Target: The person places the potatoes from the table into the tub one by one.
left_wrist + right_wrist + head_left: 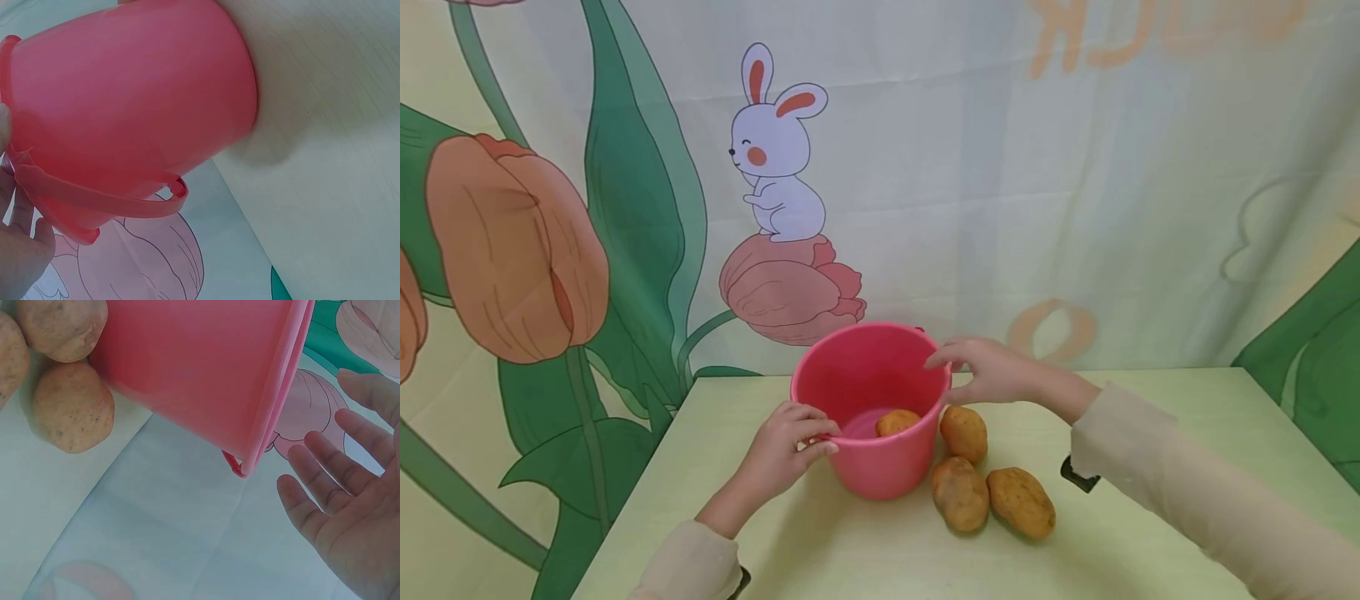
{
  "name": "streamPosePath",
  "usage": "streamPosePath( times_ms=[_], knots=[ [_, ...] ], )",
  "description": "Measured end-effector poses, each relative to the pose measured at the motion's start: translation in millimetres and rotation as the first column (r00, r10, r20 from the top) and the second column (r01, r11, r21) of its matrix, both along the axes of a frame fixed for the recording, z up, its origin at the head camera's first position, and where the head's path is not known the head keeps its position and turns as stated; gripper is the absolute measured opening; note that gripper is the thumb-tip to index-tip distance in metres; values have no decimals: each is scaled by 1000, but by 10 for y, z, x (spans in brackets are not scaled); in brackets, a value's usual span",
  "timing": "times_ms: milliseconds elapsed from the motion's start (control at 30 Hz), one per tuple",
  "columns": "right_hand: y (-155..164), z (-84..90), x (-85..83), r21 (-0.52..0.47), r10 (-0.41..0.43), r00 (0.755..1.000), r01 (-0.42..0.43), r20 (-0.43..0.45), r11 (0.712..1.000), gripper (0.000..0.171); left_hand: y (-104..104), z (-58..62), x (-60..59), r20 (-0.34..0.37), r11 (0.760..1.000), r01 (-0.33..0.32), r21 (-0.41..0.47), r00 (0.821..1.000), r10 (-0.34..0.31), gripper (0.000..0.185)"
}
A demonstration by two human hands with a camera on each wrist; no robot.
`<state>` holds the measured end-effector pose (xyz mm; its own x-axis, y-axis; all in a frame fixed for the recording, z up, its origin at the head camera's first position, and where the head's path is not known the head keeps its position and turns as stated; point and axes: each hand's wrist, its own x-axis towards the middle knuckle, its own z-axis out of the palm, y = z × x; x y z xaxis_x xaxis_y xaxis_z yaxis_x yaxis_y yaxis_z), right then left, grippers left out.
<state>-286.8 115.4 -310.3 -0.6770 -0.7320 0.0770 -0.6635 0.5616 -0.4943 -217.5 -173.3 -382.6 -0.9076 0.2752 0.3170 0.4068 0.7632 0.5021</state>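
A pink plastic bucket (872, 454) stands upright on a pale green table (865, 550). One potato (897, 421) lies inside it. My left hand (805, 437) grips the bucket's near-left rim, fingers curled over the edge; in the left wrist view this hand (19, 250) sits by the bucket (131, 94) and its folded-down handle (112, 200). My right hand (958, 367) hovers at the right rim with fingers straight. In the right wrist view that hand (350, 500) is spread, empty and just apart from the bucket (200, 362).
Three more potatoes (964, 433) (960, 493) (1020, 502) lie on the table right of the bucket, close together, also visible in the right wrist view (74, 406). A printed curtain with a rabbit (775, 150) and tulips hangs right behind the table. The table's left edge (640, 500) runs diagonally.
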Motion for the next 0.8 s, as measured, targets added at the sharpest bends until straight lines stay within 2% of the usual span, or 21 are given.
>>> streamPosePath(
  times_ms=[133, 367, 800],
  knots=[
    [61, -9, 7, -18, -6, 1000, 6, -24, 1000, 36, -3, -5, 0, -3, 1000, 3, 0, 1000, -3, 24],
    [157, -39, 7, -25, -46, 999, 46, 28, 999, 40, -7, -11, 3, -5, 1000, 4, 5, 1000, -4, 24],
    [313, -281, 13, -34, -81, 993, 84, 84, 996, 45, -5, -11, 5, -9, 1000, 3, 8, 1000, -2, 24]
  ],
)
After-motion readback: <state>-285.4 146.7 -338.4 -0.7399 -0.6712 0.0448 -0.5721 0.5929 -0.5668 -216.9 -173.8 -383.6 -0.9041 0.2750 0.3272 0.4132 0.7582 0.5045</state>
